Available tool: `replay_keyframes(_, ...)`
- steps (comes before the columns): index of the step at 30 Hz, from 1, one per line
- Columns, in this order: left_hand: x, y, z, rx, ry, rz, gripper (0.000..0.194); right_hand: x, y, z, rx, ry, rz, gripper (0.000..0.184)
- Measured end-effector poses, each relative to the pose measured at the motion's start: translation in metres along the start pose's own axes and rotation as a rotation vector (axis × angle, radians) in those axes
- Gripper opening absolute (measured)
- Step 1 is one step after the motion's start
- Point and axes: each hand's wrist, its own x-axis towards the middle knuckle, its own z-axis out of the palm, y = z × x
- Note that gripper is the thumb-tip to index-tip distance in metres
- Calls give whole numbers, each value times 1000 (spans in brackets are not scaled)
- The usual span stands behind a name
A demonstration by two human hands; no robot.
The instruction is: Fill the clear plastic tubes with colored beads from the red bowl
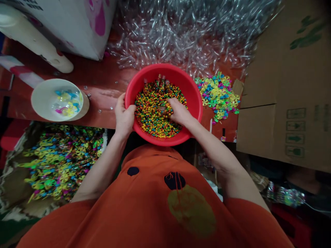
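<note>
A red basin (pixel 192 86) full of small multicoloured balls (pixel 152 117) stands at the table's front edge. My left hand (pixel 124 116) grips its left rim, thumb over the edge. Inside the basin, my right hand (pixel 178 111) reaches down among the balls, fingers curled around what looks like a clear tube with balls in it; the fingertips are partly hidden. Toward the far side of the basin, several clear tubes (pixel 162 82) stick up from the balls.
Behind the basin lies a big heap of clear plastic tubes (pixel 181 34). Colourful wheel-shaped tops (pixel 219 94) are piled at right, beside a cardboard box (pixel 261 120). At left are a white bowl (pixel 38 103) and, lower, a box of filled tubes with tops (pixel 64 158).
</note>
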Motion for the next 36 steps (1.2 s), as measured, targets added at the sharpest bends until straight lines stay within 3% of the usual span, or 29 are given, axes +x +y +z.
replay_keyframes(2, 1, -2, 0, 13, -3, 17, 48, -3, 4, -6, -168, 23, 119, 54)
replay_keyframes(4, 2, -3, 1, 20, -10, 36, 49, 0, -8, -3, -263, 12, 163, 51)
replay_keyframes(8, 2, -1, 3, 30, -15, 56, 45, 18, -57, 18, -282, -23, 59, 56)
replay_keyframes(11, 2, -1, 3, 40, -8, 57, 44, 29, -73, 33, -157, -55, -72, 57)
replay_keyframes(15, 2, -3, 2, 43, -23, 51, 43, 22, -41, 29, 104, -83, -192, 59)
replay_keyframes(19, 4, -7, 2, 39, -21, 44, 43, -7, -5, -1, -82, -55, -39, 59)
replay_keyframes(21, 5, -6, 2, 39, -23, 37, 44, -18, -7, -10, -243, -84, 44, 56)
replay_keyframes(23, 4, -3, 3, 47, -26, 28, 45, -20, -24, -9, -331, -129, 53, 52)
replay_keyframes(28, 0, 5, 3, 77, -30, 22, 46, 0, -69, 21, -184, -162, -147, 55)
replay_keyframes(32, 0, 4, 3, 78, -27, 9, 49, 7, -43, 25, 98, -169, -224, 61)
replay_keyframes(36, 2, 1, 3, 48, -24, 1, 48, -1, -7, 6, -4, -41, -28, 61)
